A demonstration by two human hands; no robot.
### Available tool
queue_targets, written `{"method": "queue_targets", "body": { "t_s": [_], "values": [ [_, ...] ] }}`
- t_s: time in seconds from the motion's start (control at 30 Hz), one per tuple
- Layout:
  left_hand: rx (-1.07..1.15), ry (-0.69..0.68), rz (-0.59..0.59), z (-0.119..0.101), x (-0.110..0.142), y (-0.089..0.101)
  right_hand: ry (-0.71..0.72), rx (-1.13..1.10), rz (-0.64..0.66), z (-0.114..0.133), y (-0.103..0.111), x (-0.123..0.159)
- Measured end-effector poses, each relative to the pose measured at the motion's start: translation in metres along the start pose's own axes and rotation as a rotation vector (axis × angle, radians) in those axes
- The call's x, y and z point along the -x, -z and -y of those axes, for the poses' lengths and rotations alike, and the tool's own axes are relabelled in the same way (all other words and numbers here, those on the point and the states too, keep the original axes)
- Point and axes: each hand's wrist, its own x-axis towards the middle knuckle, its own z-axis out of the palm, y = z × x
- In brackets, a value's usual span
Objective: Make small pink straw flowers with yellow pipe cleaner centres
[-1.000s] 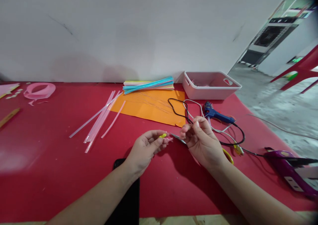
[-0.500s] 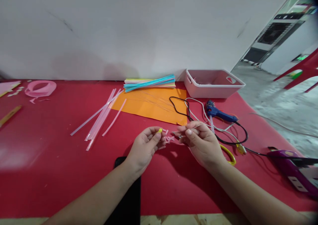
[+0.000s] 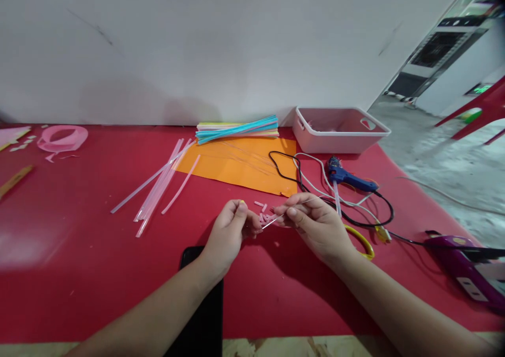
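Observation:
Over the near middle of the table, my left hand [image 3: 226, 236] is closed in a pinch on a small yellow piece [image 3: 242, 202], nearly hidden behind the thumb. Facing it, my right hand [image 3: 317, 228] pinches a thin, shiny clear strand [image 3: 272, 222] between thumb and fingers. One end of the strand slants down toward my left fingertips; whether it touches them I cannot tell. Several short cut pink pieces [image 3: 263, 217] lie on the table behind the gap between my hands. Beside my right wrist shows a yellow scissor handle [image 3: 366, 246], its blades hidden by the hand.
Pink straw-like tubes [image 3: 161, 183] lie left of an orange sheet [image 3: 236, 162]. Behind are a bundle of coloured sticks [image 3: 236, 130] and a pink basket [image 3: 335, 145]. A blue glue gun [image 3: 351, 179], cables and a purple power strip [image 3: 453, 262] occupy the right. A black flat object [image 3: 201, 309] lies under my left forearm.
My left hand has turned, so the yellow piece is now mostly covered. The strand in my right hand now points down toward my left fingers. More of the pink pieces show between the hands.

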Motion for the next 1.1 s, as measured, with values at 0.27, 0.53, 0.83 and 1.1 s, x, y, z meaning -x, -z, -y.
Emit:
{"method": "queue_targets", "body": {
  "t_s": [0.27,0.53,0.83,1.1],
  "values": [
    [-0.189,0.121,0.234,-0.0025,0.0064,-0.0007,0.112,0.264,0.083,-0.0006,-0.002,0.0078],
    [-0.24,0.049,0.257,-0.0016,0.0072,-0.0003,0.091,0.247,0.07,-0.0003,-0.0002,0.0038],
    [-0.405,-0.021,0.258,-0.0013,0.0067,0.0018,-0.052,-0.002,0.042,-0.0077,-0.004,0.0061],
    [-0.367,-0.026,0.233,-0.0022,0.0072,-0.0019,0.012,-0.021,0.039,-0.0037,-0.0059,0.0075]
  ]
}}
